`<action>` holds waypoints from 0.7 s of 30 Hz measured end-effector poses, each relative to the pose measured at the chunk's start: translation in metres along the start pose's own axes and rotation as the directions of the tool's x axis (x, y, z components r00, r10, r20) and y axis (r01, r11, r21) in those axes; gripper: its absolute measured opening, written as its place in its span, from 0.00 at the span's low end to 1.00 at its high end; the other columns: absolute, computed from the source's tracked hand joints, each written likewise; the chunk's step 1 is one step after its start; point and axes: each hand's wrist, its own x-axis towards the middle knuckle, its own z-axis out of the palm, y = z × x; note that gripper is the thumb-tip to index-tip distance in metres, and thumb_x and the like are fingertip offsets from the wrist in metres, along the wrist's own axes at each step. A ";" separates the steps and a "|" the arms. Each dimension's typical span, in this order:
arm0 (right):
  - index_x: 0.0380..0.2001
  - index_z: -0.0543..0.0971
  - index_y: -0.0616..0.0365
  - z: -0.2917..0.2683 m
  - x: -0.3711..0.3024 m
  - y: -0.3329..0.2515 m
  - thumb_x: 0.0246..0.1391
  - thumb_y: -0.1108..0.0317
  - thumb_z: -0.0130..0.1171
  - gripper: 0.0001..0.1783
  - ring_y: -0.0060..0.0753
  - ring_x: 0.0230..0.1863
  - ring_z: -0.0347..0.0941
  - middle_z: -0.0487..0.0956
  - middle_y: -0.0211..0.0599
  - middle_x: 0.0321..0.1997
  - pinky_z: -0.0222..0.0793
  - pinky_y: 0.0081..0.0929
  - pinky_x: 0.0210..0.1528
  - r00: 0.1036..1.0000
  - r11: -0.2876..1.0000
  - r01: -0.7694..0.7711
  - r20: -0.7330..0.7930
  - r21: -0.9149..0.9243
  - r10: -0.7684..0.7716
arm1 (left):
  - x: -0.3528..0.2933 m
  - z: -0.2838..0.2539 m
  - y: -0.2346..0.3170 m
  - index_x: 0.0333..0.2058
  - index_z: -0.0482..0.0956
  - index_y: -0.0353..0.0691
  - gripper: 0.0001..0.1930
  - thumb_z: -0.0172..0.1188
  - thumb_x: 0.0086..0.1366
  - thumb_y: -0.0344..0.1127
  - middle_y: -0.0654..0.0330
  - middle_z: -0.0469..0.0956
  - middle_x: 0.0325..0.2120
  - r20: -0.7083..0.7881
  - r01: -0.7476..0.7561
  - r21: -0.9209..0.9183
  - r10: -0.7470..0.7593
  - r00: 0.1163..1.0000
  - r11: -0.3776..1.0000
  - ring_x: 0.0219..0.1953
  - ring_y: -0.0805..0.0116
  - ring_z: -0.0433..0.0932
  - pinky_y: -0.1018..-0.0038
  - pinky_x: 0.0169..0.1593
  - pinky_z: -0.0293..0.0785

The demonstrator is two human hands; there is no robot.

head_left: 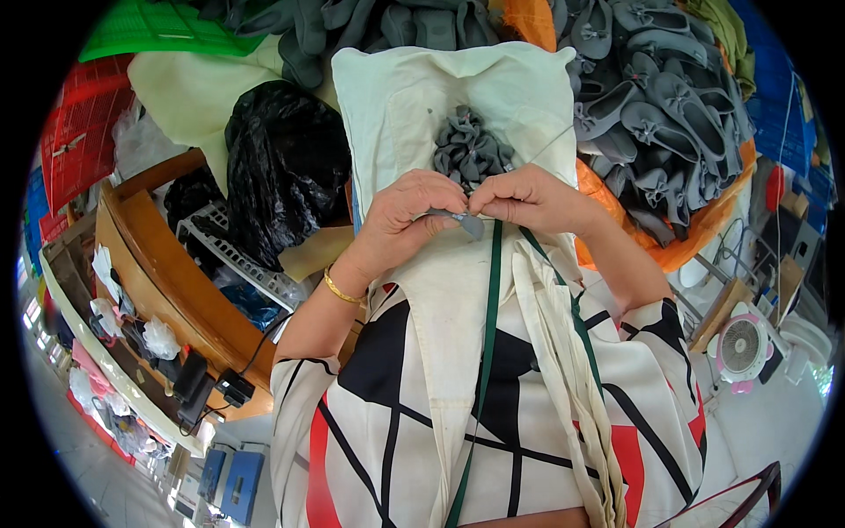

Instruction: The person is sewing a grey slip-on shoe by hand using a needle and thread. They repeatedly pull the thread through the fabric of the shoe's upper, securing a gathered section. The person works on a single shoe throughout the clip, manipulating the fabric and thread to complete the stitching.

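Observation:
My left hand, with a gold bracelet at its wrist, pinches a small grey fabric bow between thumb and fingers. One flap of the bow hangs below the fingertips. Right beside it my right hand is closed, thumb against fingers, its tips touching or almost touching the bow. Whatever it pinches is too small or hidden to tell. A thin line like thread runs up and right near this hand. Just beyond both hands, a heap of grey fabric bows lies on a cream cloth spread over my lap.
Grey shoes with bows fill an orange sack at the right. More grey shoes lie at the far side. A black plastic bag stands left, near a white crate and wooden furniture. A small fan is at right.

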 end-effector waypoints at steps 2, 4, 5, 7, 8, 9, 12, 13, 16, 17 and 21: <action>0.41 0.79 0.60 0.002 0.000 0.003 0.63 0.73 0.56 0.06 0.21 0.37 0.74 0.81 0.28 0.36 0.69 0.20 0.44 0.999 0.999 0.034 -0.016 -0.004 -0.034 | 0.001 0.000 0.001 0.39 0.81 0.39 0.13 0.68 0.53 0.22 0.61 0.82 0.39 0.010 -0.016 0.015 0.016 1.000 1.000 0.45 0.59 0.78 0.68 0.51 0.73; 0.39 0.78 0.60 0.004 0.000 0.003 0.64 0.72 0.55 0.05 0.19 0.35 0.72 0.79 0.28 0.34 0.68 0.19 0.42 1.000 1.000 -0.026 -0.003 0.000 0.026 | 0.000 0.002 -0.001 0.38 0.81 0.39 0.13 0.68 0.53 0.22 0.61 0.82 0.38 0.004 -0.016 -0.015 0.016 1.000 1.000 0.45 0.59 0.78 0.68 0.51 0.74; 0.38 0.78 0.60 0.005 -0.001 0.003 0.64 0.71 0.55 0.05 0.18 0.34 0.71 0.78 0.27 0.32 0.68 0.18 0.40 0.998 0.998 -0.056 0.003 0.002 0.056 | -0.001 0.003 -0.001 0.38 0.81 0.39 0.13 0.68 0.53 0.22 0.61 0.82 0.38 0.002 -0.015 -0.031 0.015 1.000 0.999 0.44 0.59 0.78 0.68 0.51 0.74; 0.37 0.78 0.59 0.008 0.000 0.003 0.64 0.69 0.55 0.05 0.18 0.31 0.70 0.77 0.26 0.29 0.67 0.19 0.36 1.000 1.000 -0.005 -0.030 -0.030 0.004 | -0.001 0.003 0.000 0.39 0.81 0.39 0.13 0.68 0.53 0.23 0.61 0.81 0.38 0.002 -0.015 -0.016 0.015 1.000 1.000 0.44 0.59 0.78 0.68 0.50 0.74; 0.37 0.78 0.59 0.009 0.001 0.003 0.64 0.68 0.55 0.06 0.18 0.29 0.69 0.77 0.25 0.28 0.66 0.20 0.33 0.999 0.999 0.021 -0.047 -0.049 -0.024 | -0.001 0.004 0.001 0.39 0.81 0.39 0.13 0.68 0.53 0.23 0.61 0.81 0.37 0.002 -0.017 -0.008 0.017 1.000 1.000 0.44 0.59 0.78 0.68 0.50 0.74; 0.38 0.77 0.58 0.008 0.000 0.003 0.63 0.68 0.56 0.06 0.18 0.29 0.69 0.76 0.26 0.27 0.66 0.20 0.33 0.999 0.998 0.007 -0.039 -0.064 -0.009 | -0.001 0.004 0.001 0.38 0.81 0.40 0.13 0.68 0.53 0.23 0.61 0.81 0.37 0.003 -0.027 0.010 0.027 1.000 1.000 0.44 0.59 0.78 0.68 0.50 0.74; 0.42 0.76 0.58 0.008 -0.001 0.000 0.63 0.66 0.56 0.08 0.18 0.28 0.67 0.74 0.27 0.26 0.65 0.19 0.33 0.997 0.996 -0.073 -0.033 -0.050 0.071 | 0.000 0.006 -0.001 0.38 0.81 0.40 0.13 0.68 0.52 0.23 0.61 0.81 0.36 0.000 -0.036 0.050 0.036 0.999 0.998 0.43 0.59 0.78 0.69 0.48 0.74; 0.45 0.75 0.57 0.010 -0.003 -0.002 0.64 0.65 0.56 0.10 0.17 0.27 0.66 0.73 0.26 0.26 0.63 0.19 0.33 0.992 0.992 -0.123 -0.040 -0.005 0.123 | 0.000 0.007 0.000 0.38 0.81 0.40 0.13 0.68 0.52 0.23 0.61 0.81 0.36 -0.006 -0.024 0.052 0.025 1.000 0.998 0.42 0.59 0.78 0.69 0.47 0.74; 0.53 0.70 0.56 0.010 0.000 -0.012 0.65 0.62 0.55 0.17 0.16 0.26 0.64 0.71 0.25 0.24 0.61 0.19 0.32 0.985 0.985 -0.160 -0.083 -0.061 0.154 | -0.002 0.008 0.001 0.37 0.81 0.41 0.13 0.69 0.52 0.23 0.61 0.81 0.34 -0.017 0.024 0.074 -0.022 1.000 0.997 0.39 0.60 0.78 0.69 0.44 0.74; 0.56 0.69 0.55 0.011 0.001 -0.015 0.65 0.60 0.54 0.20 0.16 0.25 0.63 0.70 0.25 0.23 0.60 0.19 0.31 0.984 0.982 -0.155 -0.104 -0.112 0.144 | -0.002 0.009 0.001 0.37 0.81 0.41 0.13 0.69 0.52 0.24 0.61 0.81 0.34 -0.018 0.041 0.082 -0.040 0.999 0.996 0.38 0.60 0.77 0.69 0.42 0.74; 0.56 0.68 0.54 0.017 0.005 -0.017 0.65 0.60 0.52 0.19 0.30 0.23 0.67 0.73 0.34 0.23 0.62 0.28 0.30 0.984 0.980 -0.140 -0.132 -0.143 0.121 | -0.002 0.009 0.001 0.38 0.81 0.37 0.11 0.69 0.55 0.26 0.59 0.80 0.32 0.005 0.077 0.115 -0.079 0.997 0.990 0.35 0.64 0.78 0.73 0.41 0.73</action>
